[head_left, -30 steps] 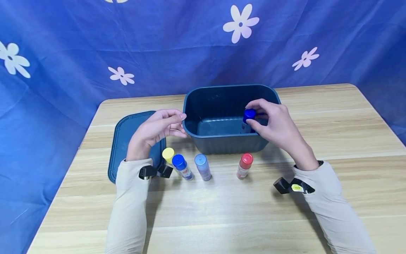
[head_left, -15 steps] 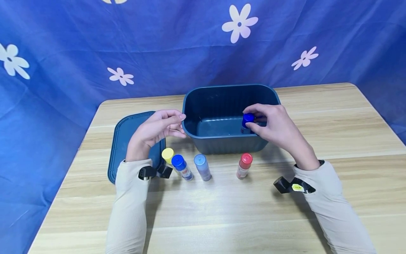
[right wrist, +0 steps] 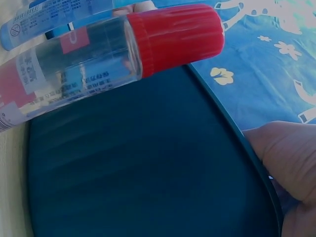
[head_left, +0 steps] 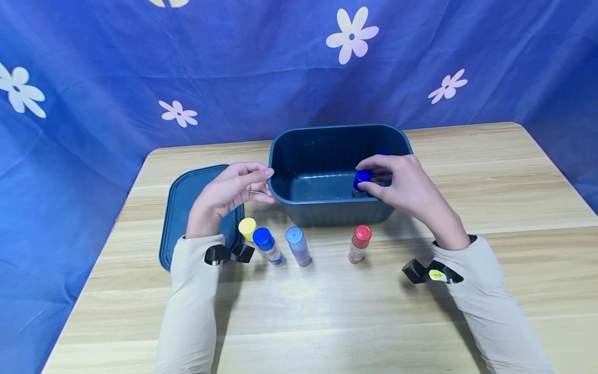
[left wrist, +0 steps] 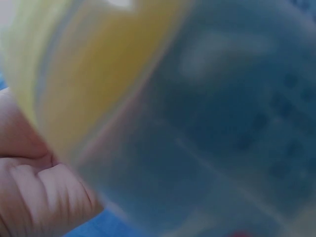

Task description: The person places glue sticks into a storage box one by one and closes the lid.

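My right hand (head_left: 405, 179) pinches the dark blue cap of a small bottle (head_left: 362, 179) inside the deep teal plastic box (head_left: 327, 213), near its right end. Behind those fingers a bit of another blue cap (head_left: 383, 154) shows; the rest is hidden. At the box's left rim my left hand (head_left: 235, 187) holds on, thumb at the edge and fingers against the outer wall. In front of the box stand small bottles with caps of yellow (head_left: 247, 227), blue (head_left: 268, 246), light blue (head_left: 298, 246) and red (head_left: 359, 243).
A teal lid (head_left: 187, 200) lies on the wooden table (head_left: 327, 322) to the left, partly under the left hand. A blue flower-print cloth (head_left: 261, 67) hangs behind the table. In the right wrist view the red-capped clear bottle (right wrist: 173, 39) stands before the box wall.
My right hand has moved slightly left and lower with the blue-capped bottle, deeper into the box. Part of another blue cap now shows behind it. The left hand stays at the rim.
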`<state>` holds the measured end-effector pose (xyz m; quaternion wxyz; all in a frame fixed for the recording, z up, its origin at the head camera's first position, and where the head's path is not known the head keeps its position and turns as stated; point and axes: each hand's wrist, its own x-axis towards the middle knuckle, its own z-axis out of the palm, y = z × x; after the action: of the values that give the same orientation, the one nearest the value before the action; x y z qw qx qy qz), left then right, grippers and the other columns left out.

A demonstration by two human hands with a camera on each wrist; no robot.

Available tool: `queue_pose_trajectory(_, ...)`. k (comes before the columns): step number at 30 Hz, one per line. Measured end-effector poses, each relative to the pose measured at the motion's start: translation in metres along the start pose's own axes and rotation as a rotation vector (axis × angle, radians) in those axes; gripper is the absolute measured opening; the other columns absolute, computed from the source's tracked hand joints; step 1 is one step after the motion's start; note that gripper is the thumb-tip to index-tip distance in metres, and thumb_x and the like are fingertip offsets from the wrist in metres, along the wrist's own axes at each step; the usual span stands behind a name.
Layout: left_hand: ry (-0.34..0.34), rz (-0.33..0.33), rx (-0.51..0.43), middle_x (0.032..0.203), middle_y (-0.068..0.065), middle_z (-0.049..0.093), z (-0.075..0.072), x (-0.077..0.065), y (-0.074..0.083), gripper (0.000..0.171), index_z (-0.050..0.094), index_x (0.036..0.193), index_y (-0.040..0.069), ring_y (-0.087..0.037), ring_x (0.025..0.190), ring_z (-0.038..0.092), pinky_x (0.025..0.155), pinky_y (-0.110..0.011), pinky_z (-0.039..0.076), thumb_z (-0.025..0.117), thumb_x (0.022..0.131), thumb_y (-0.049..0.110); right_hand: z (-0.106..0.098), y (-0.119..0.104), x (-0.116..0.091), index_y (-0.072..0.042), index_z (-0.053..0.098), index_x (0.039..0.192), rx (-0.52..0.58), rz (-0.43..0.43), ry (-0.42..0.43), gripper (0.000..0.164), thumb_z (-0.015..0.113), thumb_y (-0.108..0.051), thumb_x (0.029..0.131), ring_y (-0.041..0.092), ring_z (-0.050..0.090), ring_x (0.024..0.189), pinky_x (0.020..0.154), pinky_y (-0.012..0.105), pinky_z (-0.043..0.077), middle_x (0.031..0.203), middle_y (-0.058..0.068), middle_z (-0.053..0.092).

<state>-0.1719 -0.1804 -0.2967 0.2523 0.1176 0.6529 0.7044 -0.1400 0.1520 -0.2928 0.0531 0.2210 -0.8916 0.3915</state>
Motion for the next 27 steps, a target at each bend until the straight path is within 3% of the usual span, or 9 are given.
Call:
queue_pose_trajectory(19,0.004,-0.011,-0.027,0.076,-0.008,0.062,0.0002,0.0025,0.0012,0.017,0.063,0.093,0.004,-0.018,0.069,0.066,0.077,-0.038,0.06,0.048,0.1,0.004,-0.0028,0.0022,0.0012,-0.004,0.071,0.109,-0.007,-0.063,0.022,0.027,0.076,-0.012,0.084,0.022,0.07,0.088,0.083,0.038,0.058,0.101,0.009,0.071)
queue_pose_trajectory(27,-0.005,-0.009,-0.01,0.076,-0.008,0.061,0.0,0.0012,-0.0002,0.016,0.062,0.093,0.004,-0.018,0.069,0.065,0.075,-0.035,0.06,0.048,0.1,0.005,-0.0028,0.0025,-0.0025,-0.005,0.071,0.108,-0.007,-0.13,0.055,0.027,0.077,-0.013,0.083,0.019,0.069,0.087,0.082,0.037,0.058,0.101,0.007,0.072)
